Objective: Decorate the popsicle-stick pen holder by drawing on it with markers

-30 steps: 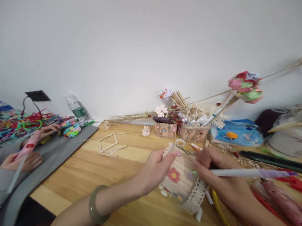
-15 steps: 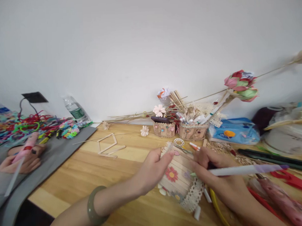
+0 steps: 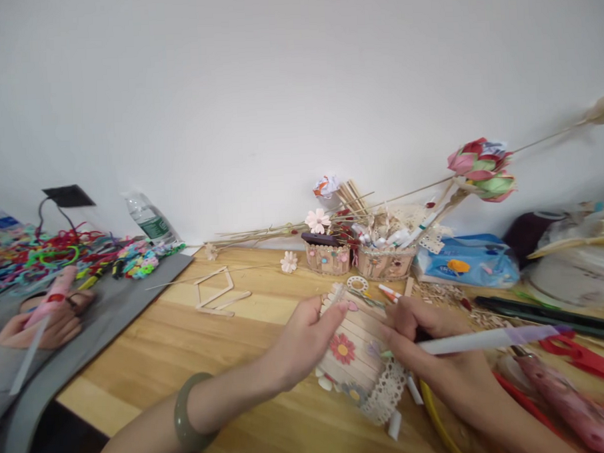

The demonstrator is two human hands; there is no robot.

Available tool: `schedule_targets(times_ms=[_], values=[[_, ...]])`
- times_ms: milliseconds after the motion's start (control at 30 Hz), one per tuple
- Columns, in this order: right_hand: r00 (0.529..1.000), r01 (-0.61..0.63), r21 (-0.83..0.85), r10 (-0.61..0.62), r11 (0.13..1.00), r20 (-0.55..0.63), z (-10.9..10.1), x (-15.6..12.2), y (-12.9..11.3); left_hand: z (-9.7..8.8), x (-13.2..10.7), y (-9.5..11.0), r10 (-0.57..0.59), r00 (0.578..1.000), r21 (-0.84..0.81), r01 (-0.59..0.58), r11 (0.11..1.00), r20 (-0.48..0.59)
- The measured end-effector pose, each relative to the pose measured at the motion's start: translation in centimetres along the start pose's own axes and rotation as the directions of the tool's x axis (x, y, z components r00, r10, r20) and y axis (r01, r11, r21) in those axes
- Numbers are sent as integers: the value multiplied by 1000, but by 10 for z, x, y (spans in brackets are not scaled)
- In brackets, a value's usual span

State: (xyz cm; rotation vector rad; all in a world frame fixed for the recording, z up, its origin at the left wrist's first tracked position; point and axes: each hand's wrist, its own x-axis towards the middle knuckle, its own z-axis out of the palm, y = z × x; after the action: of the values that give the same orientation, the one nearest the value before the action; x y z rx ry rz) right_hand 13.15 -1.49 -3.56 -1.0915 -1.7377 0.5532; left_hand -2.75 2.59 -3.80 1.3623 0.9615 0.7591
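Observation:
My left hand (image 3: 307,340) grips the upper left side of a craft-stick panel (image 3: 365,350), thumb on its face. A red flower (image 3: 342,349) and other small flowers decorate the panel, and white lace trim (image 3: 389,396) runs along its lower right edge. In my right hand (image 3: 437,347) is a white marker (image 3: 472,340) with a purple end pointing right. Its other end meets the panel near a small purple flower; the tip itself is mostly covered by my fingers. A white marker cap (image 3: 395,425) lies just below the panel.
Behind stand two decorated stick baskets (image 3: 328,259) with markers and dried stems. Right are a blue packet (image 3: 468,266), a pink glue gun (image 3: 564,395) and red scissors (image 3: 583,358). Craft sticks (image 3: 215,294) lie left. Another person's hand (image 3: 46,324) holds a pink glue gun at far left.
Very little differs. The marker in my right hand has shifted slightly, its far end moving a little left and up. My left hand and the panel look the same.

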Motion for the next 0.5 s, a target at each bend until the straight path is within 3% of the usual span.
schedule_targets(times_ms=[367, 433, 500], values=[[1000, -5, 36, 4, 999, 16, 0, -3, 1, 0, -1, 1, 2, 1000, -19, -2, 1000, 11], [999, -35, 90, 33, 995, 24, 0, -3, 2, -1, 0, 0, 7, 1000, 3, -7, 1000, 7], [994, -109, 246, 107, 963, 19, 1, -2, 4, -2, 1, 1, -2, 1000, 16, 2, 1000, 10]])
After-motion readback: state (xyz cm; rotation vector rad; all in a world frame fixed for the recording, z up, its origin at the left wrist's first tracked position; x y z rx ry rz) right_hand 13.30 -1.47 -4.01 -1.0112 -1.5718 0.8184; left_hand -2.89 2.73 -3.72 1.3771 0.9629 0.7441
